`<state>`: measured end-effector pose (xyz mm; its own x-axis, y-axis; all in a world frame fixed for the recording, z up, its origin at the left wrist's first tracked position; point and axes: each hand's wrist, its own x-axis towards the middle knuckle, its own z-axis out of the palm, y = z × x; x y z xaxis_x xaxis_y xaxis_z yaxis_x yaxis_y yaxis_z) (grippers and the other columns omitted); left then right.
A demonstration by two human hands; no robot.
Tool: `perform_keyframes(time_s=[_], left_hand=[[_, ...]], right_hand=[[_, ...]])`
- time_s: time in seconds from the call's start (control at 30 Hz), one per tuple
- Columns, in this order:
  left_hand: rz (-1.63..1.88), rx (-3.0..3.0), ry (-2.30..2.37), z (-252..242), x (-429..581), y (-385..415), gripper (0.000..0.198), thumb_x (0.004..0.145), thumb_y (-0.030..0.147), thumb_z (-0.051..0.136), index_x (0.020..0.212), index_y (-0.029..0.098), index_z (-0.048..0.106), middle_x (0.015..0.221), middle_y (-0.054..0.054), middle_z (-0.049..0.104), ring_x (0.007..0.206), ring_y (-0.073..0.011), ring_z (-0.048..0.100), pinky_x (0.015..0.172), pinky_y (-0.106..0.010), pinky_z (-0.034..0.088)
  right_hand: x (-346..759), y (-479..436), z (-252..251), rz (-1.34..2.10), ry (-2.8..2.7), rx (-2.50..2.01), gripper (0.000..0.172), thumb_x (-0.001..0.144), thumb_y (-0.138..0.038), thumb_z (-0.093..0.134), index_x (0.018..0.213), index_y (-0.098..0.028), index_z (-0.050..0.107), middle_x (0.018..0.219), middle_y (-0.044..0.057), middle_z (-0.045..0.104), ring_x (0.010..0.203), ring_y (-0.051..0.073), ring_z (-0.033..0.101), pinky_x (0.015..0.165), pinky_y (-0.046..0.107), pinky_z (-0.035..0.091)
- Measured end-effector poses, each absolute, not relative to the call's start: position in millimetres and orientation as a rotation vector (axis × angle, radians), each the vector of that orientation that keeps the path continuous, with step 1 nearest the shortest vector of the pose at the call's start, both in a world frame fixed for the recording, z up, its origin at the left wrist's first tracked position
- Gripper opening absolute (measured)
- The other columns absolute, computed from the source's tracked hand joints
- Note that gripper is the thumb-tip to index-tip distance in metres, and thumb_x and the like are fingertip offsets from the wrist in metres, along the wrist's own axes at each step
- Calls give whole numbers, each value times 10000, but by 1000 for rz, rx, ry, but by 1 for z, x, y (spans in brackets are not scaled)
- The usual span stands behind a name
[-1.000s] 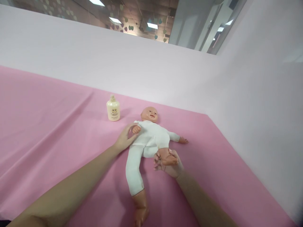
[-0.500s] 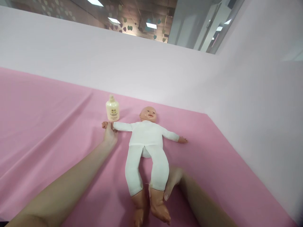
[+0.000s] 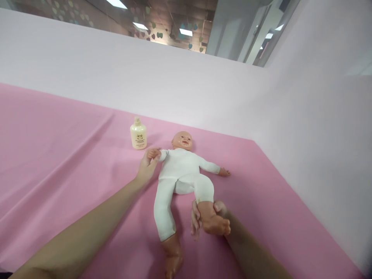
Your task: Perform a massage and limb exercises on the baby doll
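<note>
A baby doll point(image 3: 183, 164) with a white cloth body lies on its back, head toward the far wall. My left hand point(image 3: 147, 166) is closed around the doll's forearm near its small hand, on the left side of the picture. That arm is bent in toward the shoulder. Around the ankle of the doll's leg on the right, my right hand point(image 3: 207, 213) is wrapped from below, raising the bent leg with its foot turned to the right. The doll's other leg and other arm lie stretched out on the pink cover.
A cream-coloured pump bottle point(image 3: 138, 135) stands upright beyond my left hand. The pink cover point(image 3: 87, 155) has folds at the left. Behind it rises a white wall point(image 3: 145, 77), topped by a window point(image 3: 174, 23); another white wall borders the right side.
My left hand has moved right, folding the doll's outstretched arm in toward its body. My right hand has lifted the other side's leg, bending it and swinging the foot up and right.
</note>
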<state>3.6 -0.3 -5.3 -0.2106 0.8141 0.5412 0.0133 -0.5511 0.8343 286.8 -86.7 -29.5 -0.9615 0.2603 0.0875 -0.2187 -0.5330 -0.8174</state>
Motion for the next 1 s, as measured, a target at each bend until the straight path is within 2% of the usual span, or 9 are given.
perform_keyframes(time_s=[0.1,0.27,0.53,0.67,0.8,0.9,1.0], left_hand=[[1596,1928,991,-8,7,-8,332,929,346,620,1236,223,635,1291,-96,677,1266,-255,597,1119,-436,445],[1357,2487,787,-11,8,-9,338,993,319,517,1291,226,648,1336,-100,673,1372,-256,525,1184,-481,391],[1302,2633,766,-13,7,-5,370,1007,257,480,1351,235,613,1364,-100,657,1389,-241,511,1180,-489,406],[1325,2530,760,-12,8,-6,339,995,293,507,1298,231,647,1341,-97,673,1368,-249,532,1181,-498,397],[1418,2147,888,-9,9,-10,305,945,358,594,1216,249,682,1317,-88,679,1331,-264,558,1176,-476,393],[1563,1720,992,-6,9,-10,321,887,397,675,1168,243,684,1277,-90,685,1264,-271,594,1131,-447,426],[1756,1311,968,-6,4,-2,316,853,414,718,1102,225,678,1221,-87,688,1185,-241,620,1072,-395,465]], right_hand=[[287,-82,-23,2448,-1087,4,586,709,-720,694,864,-177,536,786,57,679,829,274,723,725,433,597],[284,-85,-2,2333,-824,-276,458,869,-610,573,953,-161,564,855,41,654,857,200,688,724,328,584],[282,-87,-1,2276,-829,-466,453,890,-577,580,993,-137,609,865,47,657,847,196,687,708,301,569],[283,-86,0,2270,-854,-485,449,904,-588,559,986,-149,608,874,45,654,861,194,686,723,301,569],[283,-86,-5,2291,-891,-408,487,866,-613,590,968,-137,598,865,69,659,865,214,681,739,332,564],[284,-91,-12,2352,-984,-280,529,811,-640,629,944,-129,608,852,87,674,857,249,693,732,371,567],[284,-97,-17,2476,-1159,-227,588,706,-662,712,925,-122,638,867,110,708,841,266,710,739,384,569]])
